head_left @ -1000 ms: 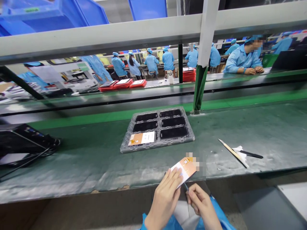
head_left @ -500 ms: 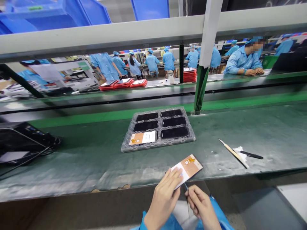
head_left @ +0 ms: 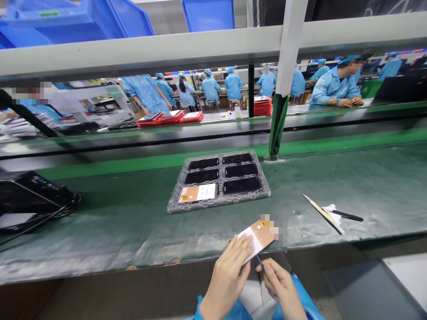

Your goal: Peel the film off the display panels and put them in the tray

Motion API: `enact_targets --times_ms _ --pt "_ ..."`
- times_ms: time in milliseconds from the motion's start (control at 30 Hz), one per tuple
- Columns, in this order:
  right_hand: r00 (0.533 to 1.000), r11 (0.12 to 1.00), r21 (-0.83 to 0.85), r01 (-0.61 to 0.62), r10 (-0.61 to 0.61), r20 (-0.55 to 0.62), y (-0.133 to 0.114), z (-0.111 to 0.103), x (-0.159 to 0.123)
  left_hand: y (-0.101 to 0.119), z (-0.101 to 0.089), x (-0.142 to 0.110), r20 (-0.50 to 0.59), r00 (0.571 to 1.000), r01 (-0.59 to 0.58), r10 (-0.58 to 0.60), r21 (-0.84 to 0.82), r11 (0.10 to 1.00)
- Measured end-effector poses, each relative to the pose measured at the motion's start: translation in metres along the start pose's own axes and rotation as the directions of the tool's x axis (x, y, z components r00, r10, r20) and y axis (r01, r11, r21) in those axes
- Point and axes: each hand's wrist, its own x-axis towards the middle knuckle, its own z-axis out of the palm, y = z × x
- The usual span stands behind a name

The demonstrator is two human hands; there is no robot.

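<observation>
A phone screen panel (head_left: 258, 235), with its white and copper-coloured back facing up, lies at the table's front edge. Laid over its white half, my left hand (head_left: 230, 269) grips it, fingers flat on top and thumb by the near edge. My right hand (head_left: 278, 278) pinches a thin dark tool (head_left: 259, 260), whose tip meets the panel's near edge; its exact kind cannot be made out. Beyond the hands, a clear plastic tray (head_left: 218, 206) holds several black phone screens (head_left: 242, 185) and one panel (head_left: 199, 193) with its back up.
To the right lie a knife with a pale handle (head_left: 323, 214), a crumpled white tissue (head_left: 332, 212) and a slim black tool (head_left: 348, 216). A black device with cables (head_left: 33, 195) stands at left. A post (head_left: 278, 120) rises behind the tray. People in blue work beyond.
Both hands and the panel stay in nearly the same place. The thin tool's tip remains at the panel's near edge. The view has shifted slightly.
</observation>
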Motion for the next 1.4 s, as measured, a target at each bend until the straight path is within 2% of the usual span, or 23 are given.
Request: enact_targets --times_ms 167,267,433,633,733,933,1167,1333,1400 --pt "0.998 1.0 0.002 -0.028 0.028 -0.051 -0.006 0.003 -0.003 0.0 -0.001 0.0 0.009 1.0 0.003 -0.003 -0.005 1.0" --pt "0.999 0.999 -0.001 -0.046 0.046 -0.029 -0.005 0.001 -0.002 0.0 -0.001 0.001 -0.002 1.0 0.003 -0.003 -0.008 1.0" --pt "1.0 1.0 0.019 0.011 -0.011 0.003 0.001 0.0 0.0 -0.001 0.001 0.002 -0.022 1.0 -0.021 0.021 -0.006 1.0" --pt "1.0 1.0 -0.01 -0.011 0.011 -0.016 0.002 -0.001 -0.001 -0.001 0.001 0.001 -0.003 1.0 -0.031 0.031 0.022 0.999" --pt "1.0 0.999 -0.03 0.023 -0.023 -0.002 0.004 -0.003 0.001 0.0 0.001 0.0 0.007 0.999 -0.043 0.042 0.033 0.999" --pt "0.998 0.999 -0.027 0.043 -0.045 -0.052 0.008 -0.003 0.0 0.0 0.002 0.0 0.001 0.999 -0.049 0.049 0.026 0.998" --pt "0.999 0.998 -0.018 0.054 -0.054 0.007 0.005 -0.003 0.001 0.0 0.004 0.0 -0.021 0.998 -0.052 0.053 0.041 0.998" --pt "0.996 1.0 -0.003 0.019 -0.019 -0.082 -0.001 0.002 -0.003 0.0 0.005 0.0 -0.015 0.998 -0.055 0.056 0.055 0.997" --pt "0.997 1.0 0.003 -0.005 0.006 -0.074 -0.001 0.001 -0.004 0.0 0.004 0.0 -0.008 0.998 -0.058 0.059 0.055 0.997"
